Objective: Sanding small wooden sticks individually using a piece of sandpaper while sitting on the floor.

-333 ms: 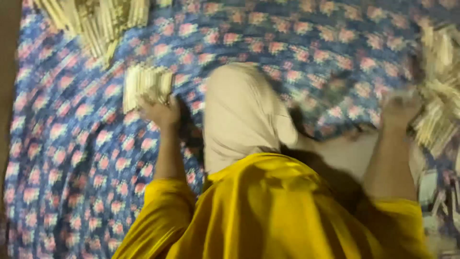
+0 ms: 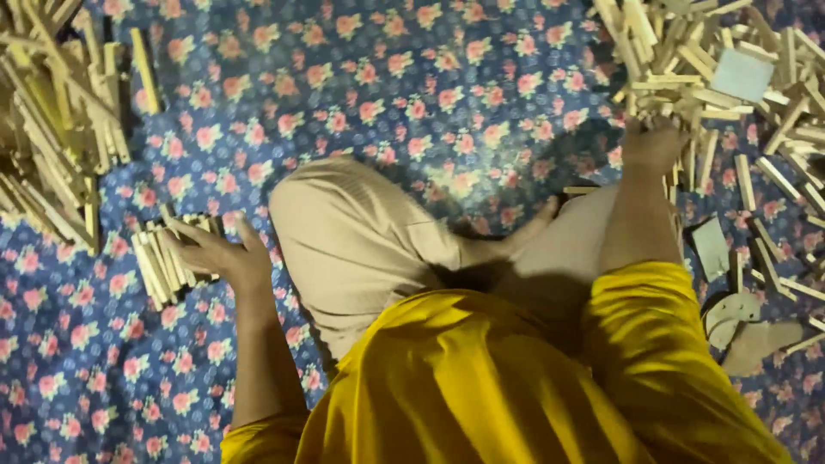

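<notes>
On the flowered blue cloth where I sit, my bent knee in tan trousers rises in the middle, and everything else lies to one side or the other of it. To the left of the knee, my left hand rests on a small bundle of pale wooden sticks, fingers spread half wide over its near edge, touching the sticks but not closed round them. The bundle lies flat on the cloth, its sticks side by side and roughly lined up. Farther left of the knee and higher up, a bigger loose heap of the same sticks spills along the edge of the cloth. To the right of the knee, past my bare foot, my right arm reaches out, and my right hand is pressed down at the near edge of a large jumbled pile of sticks; the fingers are buried among them, so I cannot tell whether they grip anything. A few flat pale cards lie on the cloth right of that arm, and some rounded flat pieces sit nearer to me. My yellow sleeves cover both upper arms.
</notes>
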